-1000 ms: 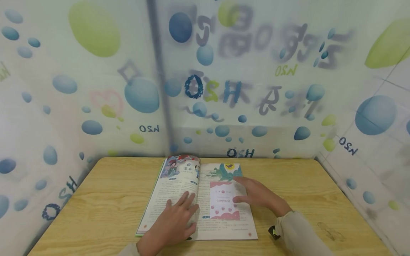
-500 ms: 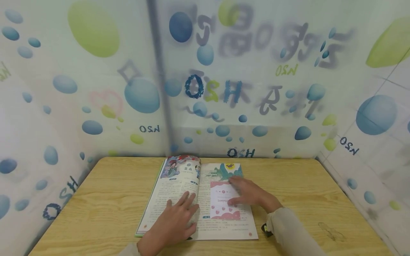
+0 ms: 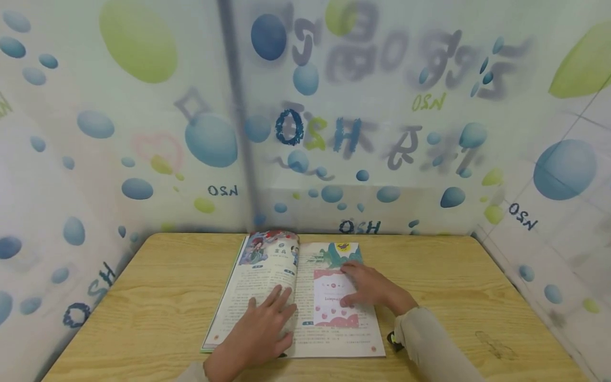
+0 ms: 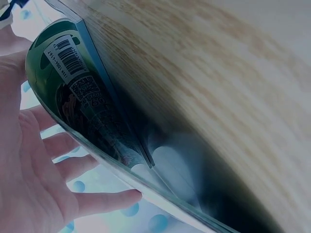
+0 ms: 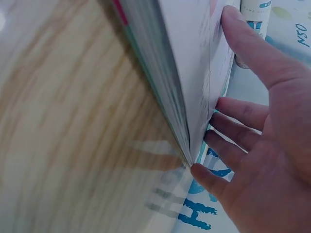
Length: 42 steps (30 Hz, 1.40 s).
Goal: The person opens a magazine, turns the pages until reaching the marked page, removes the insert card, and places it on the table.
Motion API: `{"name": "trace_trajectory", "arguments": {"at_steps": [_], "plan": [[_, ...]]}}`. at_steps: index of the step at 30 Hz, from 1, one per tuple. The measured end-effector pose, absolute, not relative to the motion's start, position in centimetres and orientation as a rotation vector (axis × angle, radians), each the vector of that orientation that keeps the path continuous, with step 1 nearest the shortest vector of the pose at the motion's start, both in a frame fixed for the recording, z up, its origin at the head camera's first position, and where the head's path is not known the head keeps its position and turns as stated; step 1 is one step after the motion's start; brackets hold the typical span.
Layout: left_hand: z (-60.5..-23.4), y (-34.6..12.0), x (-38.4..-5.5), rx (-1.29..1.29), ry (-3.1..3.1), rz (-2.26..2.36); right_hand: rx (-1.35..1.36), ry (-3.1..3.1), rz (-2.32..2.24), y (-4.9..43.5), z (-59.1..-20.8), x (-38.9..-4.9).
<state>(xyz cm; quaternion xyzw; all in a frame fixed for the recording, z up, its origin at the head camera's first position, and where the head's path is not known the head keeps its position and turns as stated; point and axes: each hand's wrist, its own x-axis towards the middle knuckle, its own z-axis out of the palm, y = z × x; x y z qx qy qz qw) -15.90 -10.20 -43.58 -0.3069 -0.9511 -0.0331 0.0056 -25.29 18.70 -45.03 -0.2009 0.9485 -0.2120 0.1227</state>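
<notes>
An open book [image 3: 248,302] with printed text and coloured pictures lies on the table. On its right page lies a pink and white card [image 3: 329,313] with small strawberries on it. My left hand [image 3: 262,329] rests on the left page near the fold, its fingers spread. My right hand [image 3: 377,289] touches the card and page from the right, its fingers [image 5: 238,111] extended and its thumb on the card. In the left wrist view, the book's green back cover [image 4: 48,58] shows a barcode, and the left fingers lie along the page side.
The light wooden table [image 3: 143,297] stands against a curtain [image 3: 305,106] printed with blue and green drops and lettering. A dark band [image 3: 395,342] shows at my right wrist. In the right wrist view, a pale cylinder [image 5: 252,19] stands behind the thumb.
My right hand has moved a little to the left, farther over the card. The left hand, the book and the card look the same.
</notes>
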Motion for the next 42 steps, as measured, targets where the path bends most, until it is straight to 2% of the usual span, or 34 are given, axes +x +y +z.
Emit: {"name": "trace_trajectory", "arguments": {"at_steps": [18,42], "plan": [[-43.8,-10.5,-16.0,-0.975,-2.982,-0.148,-0.555,2.864,-0.749,18.5,-45.4,-25.2],[-44.0,-10.6,-16.0,-0.969,-2.979,-0.173,-0.368,2.796,-1.141,18.8,-45.5,-24.4]]}}
